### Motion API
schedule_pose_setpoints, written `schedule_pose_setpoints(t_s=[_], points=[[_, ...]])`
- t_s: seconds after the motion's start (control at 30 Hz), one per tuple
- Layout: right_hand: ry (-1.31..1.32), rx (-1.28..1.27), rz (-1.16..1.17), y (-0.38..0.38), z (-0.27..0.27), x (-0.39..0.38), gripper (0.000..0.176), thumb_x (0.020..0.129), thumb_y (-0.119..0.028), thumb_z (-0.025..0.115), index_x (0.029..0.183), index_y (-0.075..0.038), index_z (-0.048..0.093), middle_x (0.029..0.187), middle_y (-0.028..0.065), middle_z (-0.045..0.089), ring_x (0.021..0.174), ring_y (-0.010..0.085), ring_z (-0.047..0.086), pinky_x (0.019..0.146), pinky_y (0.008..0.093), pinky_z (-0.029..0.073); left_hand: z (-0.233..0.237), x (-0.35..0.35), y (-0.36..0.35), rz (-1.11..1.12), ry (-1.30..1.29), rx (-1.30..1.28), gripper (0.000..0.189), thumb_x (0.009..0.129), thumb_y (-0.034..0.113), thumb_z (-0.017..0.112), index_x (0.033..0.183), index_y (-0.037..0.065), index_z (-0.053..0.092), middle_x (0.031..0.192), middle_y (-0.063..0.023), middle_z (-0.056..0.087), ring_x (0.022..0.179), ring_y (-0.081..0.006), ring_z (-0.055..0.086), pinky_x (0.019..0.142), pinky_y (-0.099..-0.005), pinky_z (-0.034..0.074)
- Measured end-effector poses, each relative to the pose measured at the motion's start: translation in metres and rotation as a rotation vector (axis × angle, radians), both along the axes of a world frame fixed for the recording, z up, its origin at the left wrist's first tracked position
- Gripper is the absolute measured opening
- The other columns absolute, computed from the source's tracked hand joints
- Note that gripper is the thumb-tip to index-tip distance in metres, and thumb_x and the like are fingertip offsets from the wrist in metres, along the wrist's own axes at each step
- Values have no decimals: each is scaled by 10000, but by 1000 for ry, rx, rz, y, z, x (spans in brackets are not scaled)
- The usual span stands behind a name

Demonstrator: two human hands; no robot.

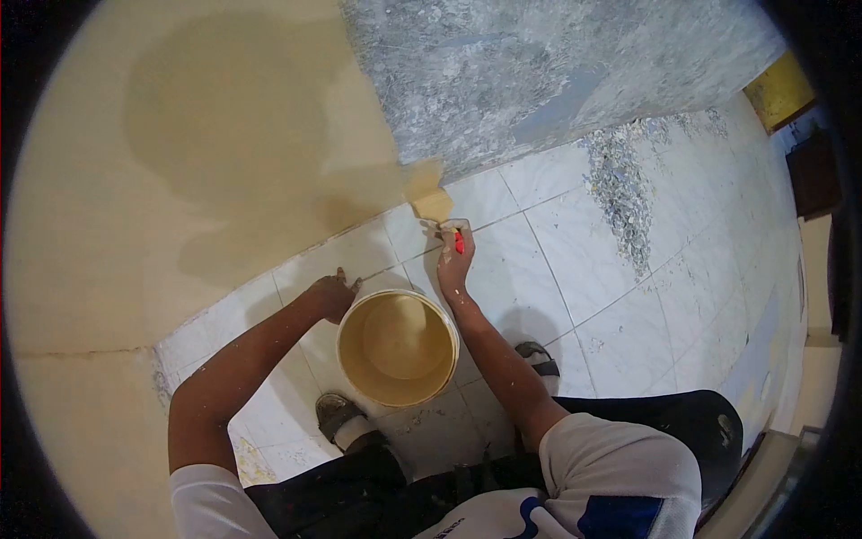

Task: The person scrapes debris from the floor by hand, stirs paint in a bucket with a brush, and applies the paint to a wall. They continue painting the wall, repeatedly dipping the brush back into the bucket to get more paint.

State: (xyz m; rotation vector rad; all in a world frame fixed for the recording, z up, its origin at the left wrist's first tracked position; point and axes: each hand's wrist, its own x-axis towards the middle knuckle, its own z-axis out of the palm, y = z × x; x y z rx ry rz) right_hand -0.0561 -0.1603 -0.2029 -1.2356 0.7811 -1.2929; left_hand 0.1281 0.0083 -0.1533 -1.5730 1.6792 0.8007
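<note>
My right hand point(456, 256) is closed around the red handle of a putty knife point(433, 205). Tan paste coats its wide blade, which is at the foot of the wall where the tan coat meets bare grey. My left hand point(332, 295) is beside the upper left rim of a round bucket point(452, 377), with a couple of fingers stretched out and apart. Tan residue covers the bucket's inside wall and bottom. The bucket sits between my feet, below both hands in the view.
Tan coating covers the wall point(242, 117) on the left; a scraped grey section point(485, 81) adjoins it. White floor tiles point(530, 269) meet the wall's base. Scraped flakes point(624, 193) lie in a heap to the right. My sandalled feet point(337, 418) flank the bucket.
</note>
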Motion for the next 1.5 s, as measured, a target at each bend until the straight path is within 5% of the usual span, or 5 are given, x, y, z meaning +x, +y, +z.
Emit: schedule_pose_setpoints(t_s=[0.4, 0.5, 0.8, 1.1, 1.5], points=[[-313, 3, 190, -2, 116, 4, 77, 963, -68, 470, 985, -8, 513, 1021, 107, 557, 925, 178, 593, 881, 328, 482, 1, 0, -5, 37, 0, 30, 927, 831, 487, 617, 1523, 39, 194, 1424, -456, 243, 1161, -433, 581, 963, -450, 488], [-305, -206, 127, -5, 100, 1, 73, 947, -54, 468, 986, -8, 509, 1075, 129, 527, 963, 201, 581, 883, 353, 485, -3, 2, -6, 40, -27, 40, 907, 837, 475, 613, 1528, 61, 196, 1435, -440, 246, 1152, -426, 589, 958, -449, 492], [-144, -31, 101, 7, 22, 4, 75, 955, -61, 481, 927, -10, 529, 964, 64, 521, 895, 147, 540, 863, 345, 500, 3, -1, -8, 64, -13, 48, 890, 835, 444, 617, 1532, 80, 200, 1449, -422, 246, 1181, -426, 569, 980, -454, 475], [-70, 8, -17, 2, 37, 7, 77, 952, -58, 486, 901, -24, 532, 866, 28, 522, 806, 119, 514, 789, 263, 443, 1, 1, -11, 22, -8, 99, 857, 839, 445, 599, 1523, 79, 234, 1427, -428, 281, 1192, -391, 575, 963, -449, 486], [-591, -1, 207, -18, 212, 9, 66, 940, -60, 465, 966, -3, 485, 958, 104, 552, 958, 262, 647, 880, 366, 503, -20, 7, -8, 15, 11, 12, 808, 828, 375, 641, 1484, 39, 310, 1372, -397, 404, 1239, -425, 524, 972, -479, 480]])
